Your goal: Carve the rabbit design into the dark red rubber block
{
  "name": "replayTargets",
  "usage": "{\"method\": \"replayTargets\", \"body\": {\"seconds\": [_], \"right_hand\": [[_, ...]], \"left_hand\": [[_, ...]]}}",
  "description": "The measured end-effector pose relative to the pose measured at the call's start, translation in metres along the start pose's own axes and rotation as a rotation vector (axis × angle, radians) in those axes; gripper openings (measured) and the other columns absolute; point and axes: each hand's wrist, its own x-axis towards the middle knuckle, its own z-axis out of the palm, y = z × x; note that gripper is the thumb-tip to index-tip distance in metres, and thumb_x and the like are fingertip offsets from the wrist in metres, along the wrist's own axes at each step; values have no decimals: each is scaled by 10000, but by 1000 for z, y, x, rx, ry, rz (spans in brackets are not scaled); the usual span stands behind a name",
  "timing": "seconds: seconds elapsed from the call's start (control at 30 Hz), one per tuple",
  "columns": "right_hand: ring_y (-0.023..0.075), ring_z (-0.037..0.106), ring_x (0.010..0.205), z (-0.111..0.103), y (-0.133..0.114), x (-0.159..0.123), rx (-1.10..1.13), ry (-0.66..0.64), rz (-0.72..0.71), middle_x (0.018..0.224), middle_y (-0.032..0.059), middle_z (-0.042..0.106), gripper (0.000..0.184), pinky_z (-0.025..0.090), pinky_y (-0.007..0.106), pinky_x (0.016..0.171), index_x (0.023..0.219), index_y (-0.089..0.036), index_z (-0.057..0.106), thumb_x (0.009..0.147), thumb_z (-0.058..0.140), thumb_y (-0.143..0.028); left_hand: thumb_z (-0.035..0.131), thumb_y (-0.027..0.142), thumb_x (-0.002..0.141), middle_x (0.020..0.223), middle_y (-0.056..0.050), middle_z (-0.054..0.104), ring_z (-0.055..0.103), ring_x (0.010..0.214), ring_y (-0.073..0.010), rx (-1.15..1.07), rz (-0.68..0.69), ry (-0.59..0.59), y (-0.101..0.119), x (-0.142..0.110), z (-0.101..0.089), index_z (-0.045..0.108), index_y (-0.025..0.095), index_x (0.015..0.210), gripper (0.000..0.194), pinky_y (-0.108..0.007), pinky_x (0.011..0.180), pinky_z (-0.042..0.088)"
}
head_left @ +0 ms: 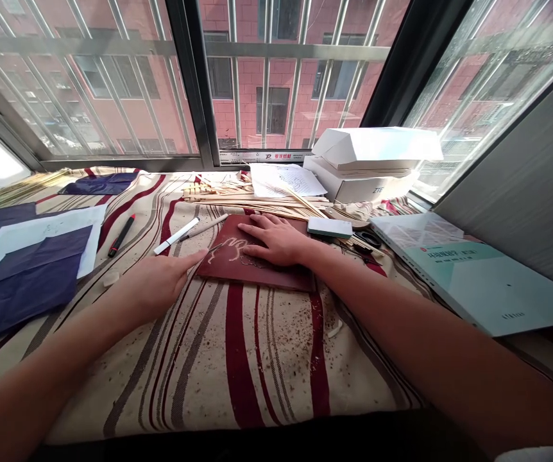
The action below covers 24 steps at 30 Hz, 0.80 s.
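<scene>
A reddish-brown board (276, 278) lies on the striped cloth, with pale curling lines cut into its left half. My right hand (276, 240) rests on it, palm down and fingers spread, covering part of the pattern. At the board's left edge, my left hand (154, 285) is closed with its index finger stretched forward. From that fingertip a thin carving knife (215, 247) points at the carved lines; its handle is hidden in the hand. Just beyond lie a white pen (177, 236) and a slim grey pen (204, 228).
Small shavings dot the striped cloth (204, 385) in front of the board. A whetstone block (329, 228), thin wooden strips (238, 202) and a white box (360, 179) stand behind. A book (478, 269) is at right; dark blue sheets (31, 282) and a marker (121, 236) are left.
</scene>
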Motion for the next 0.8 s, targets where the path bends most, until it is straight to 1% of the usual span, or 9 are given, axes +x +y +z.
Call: {"method": "replayTargets", "body": {"seconds": [0.07,0.1,0.2,0.27,0.43,0.57,0.63,0.7,0.8], "right_hand": [[436,209,1633,0,0,0,2,-4,2,1784,130,222,797,199,597,1320,1699,-311,312,1026,361,-733],[436,209,1633,-1,0,-1,2,-6,2,1784,128,225,797,203,600,1318,1699,-314,313,1024,363,-735],[429,207,1635,-1,0,0,-1,-5,1,1784,120,229,797,211,604,1316,1698,-320,314,1021,367,-738],[420,211,1635,-1,0,0,-4,-5,-2,1783,113,234,792,210,597,1319,1697,-325,315,1022,370,-735],[446,216,1627,-1,-1,1,-6,0,13,1782,120,234,786,225,637,1300,1697,-322,317,1026,364,-728],[437,215,1629,1,1,1,-4,-1,-1,1782,119,233,786,235,621,1302,1695,-326,323,1023,364,-733],[431,218,1629,1,1,1,-6,-2,-6,1783,114,234,788,233,611,1305,1694,-330,323,1021,363,-737],[439,215,1628,1,1,2,-9,0,1,1783,117,233,790,227,626,1303,1697,-329,313,1022,357,-736],[454,209,1625,1,1,2,-10,3,9,1780,123,238,788,229,654,1292,1698,-321,314,1025,351,-730]], "left_hand": [[277,304,1018,1393,-88,728,731,1179,-323,13,2,-16,-6,-1,2,507,261,1600,627,-414,1000,558],[271,290,1016,1385,-82,733,736,1162,-324,21,5,-21,-10,-3,4,499,274,1604,631,-418,988,559],[258,295,1031,1222,-79,798,764,996,-314,43,17,3,-18,-6,10,487,294,1610,623,-423,922,566],[253,314,1036,1160,-87,809,763,954,-306,48,21,12,-17,-4,12,488,278,1610,622,-419,924,566],[255,328,1000,1363,-123,739,739,1135,-348,33,1,-23,-7,2,5,512,231,1598,658,-461,1006,556],[238,350,997,1336,-116,754,747,1129,-353,0,-12,-101,-3,-3,-2,499,235,1604,671,-471,982,568],[238,350,996,1336,-118,754,747,1137,-360,-9,-28,-92,1,-4,-3,512,230,1596,670,-478,981,575],[265,347,995,1359,-124,741,736,1173,-368,-5,-52,-51,4,-3,-2,520,216,1589,660,-489,1006,574],[315,328,1000,1382,-115,730,731,1195,-349,-33,-20,-15,-1,-1,2,523,222,1587,631,-467,1027,573]]}}
